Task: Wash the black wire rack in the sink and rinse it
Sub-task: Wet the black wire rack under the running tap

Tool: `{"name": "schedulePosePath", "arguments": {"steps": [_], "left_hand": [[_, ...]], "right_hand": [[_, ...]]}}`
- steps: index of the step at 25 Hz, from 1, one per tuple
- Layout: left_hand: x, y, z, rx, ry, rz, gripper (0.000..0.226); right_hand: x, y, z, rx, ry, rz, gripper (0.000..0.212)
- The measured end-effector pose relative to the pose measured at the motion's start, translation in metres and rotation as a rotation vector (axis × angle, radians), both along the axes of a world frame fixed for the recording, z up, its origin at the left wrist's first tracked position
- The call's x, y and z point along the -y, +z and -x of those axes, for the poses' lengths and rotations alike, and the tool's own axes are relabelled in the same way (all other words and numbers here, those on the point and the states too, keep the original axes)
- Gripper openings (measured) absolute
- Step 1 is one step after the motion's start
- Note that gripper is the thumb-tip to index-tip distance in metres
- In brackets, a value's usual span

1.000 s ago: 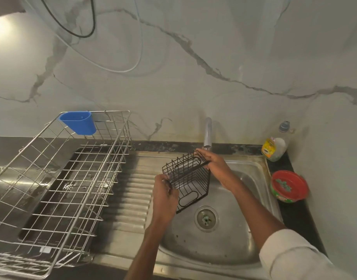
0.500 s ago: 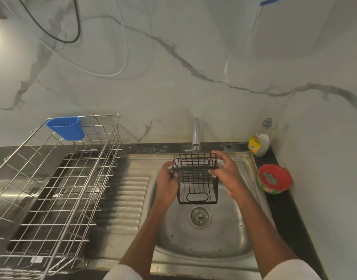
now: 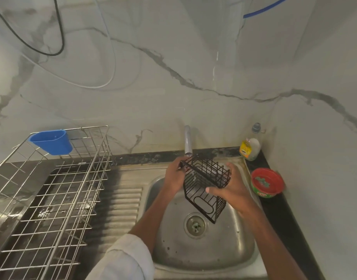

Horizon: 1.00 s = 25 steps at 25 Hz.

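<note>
At center frame, you are holding the black wire rack (image 3: 206, 184) tilted over the sink (image 3: 204, 251), under the faucet (image 3: 187, 141); your left hand (image 3: 174, 176) and right hand (image 3: 232, 188) are gripping its opposite sides, fingers curled on the wires.
</note>
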<state>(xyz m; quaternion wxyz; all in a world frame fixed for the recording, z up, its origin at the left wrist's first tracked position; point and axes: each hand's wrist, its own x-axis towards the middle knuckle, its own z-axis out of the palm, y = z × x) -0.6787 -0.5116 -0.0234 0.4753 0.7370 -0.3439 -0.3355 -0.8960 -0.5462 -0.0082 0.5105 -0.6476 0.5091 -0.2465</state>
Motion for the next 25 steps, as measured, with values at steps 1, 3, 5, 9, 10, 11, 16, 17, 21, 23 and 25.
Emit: {"name": "schedulePosePath", "arguments": {"steps": [1,3,5,9,10,11,16,17,21,23,25], "left_hand": [[0.004,0.000,0.001,-0.019,-0.007,0.011,0.035],[0.012,0.000,0.003,-0.077,-0.020,0.046,0.031],[0.015,0.002,0.010,-0.094,-0.044,0.061,0.027],[0.002,-0.008,0.020,-0.154,-0.097,0.036,0.034],[-0.005,-0.013,0.020,-0.177,-0.090,0.008,0.036],[-0.010,-0.021,0.020,-0.188,-0.082,-0.028,0.035],[-0.031,-0.058,0.007,-0.224,0.058,-0.372,0.021],[-0.032,-0.058,0.005,-0.321,0.100,-0.395,0.014],[-0.022,-0.057,-0.001,-0.556,0.130,-0.433,0.021],[-0.015,-0.064,-0.002,-0.547,0.125,-0.412,0.023],[-0.008,-0.066,0.003,-0.527,0.076,-0.411,0.020]], "right_hand": [[-0.001,0.000,0.002,-0.055,0.036,0.041,0.112],[-0.006,-0.002,-0.001,-0.150,0.035,0.112,0.107],[-0.012,-0.009,-0.006,-0.204,-0.073,0.133,0.102],[-0.025,0.001,-0.011,-0.224,-0.237,0.179,0.103],[-0.026,0.004,-0.010,-0.233,-0.243,0.179,0.103],[-0.026,0.004,-0.010,-0.234,-0.242,0.181,0.102],[-0.022,-0.001,-0.001,-0.100,-0.090,0.131,0.091],[-0.024,-0.004,0.004,-0.072,-0.053,0.106,0.081],[-0.034,-0.007,0.029,0.010,0.003,0.131,0.084],[-0.040,-0.010,0.043,0.070,-0.010,0.078,0.091],[-0.042,-0.015,0.054,0.159,-0.012,0.008,0.091]]}}
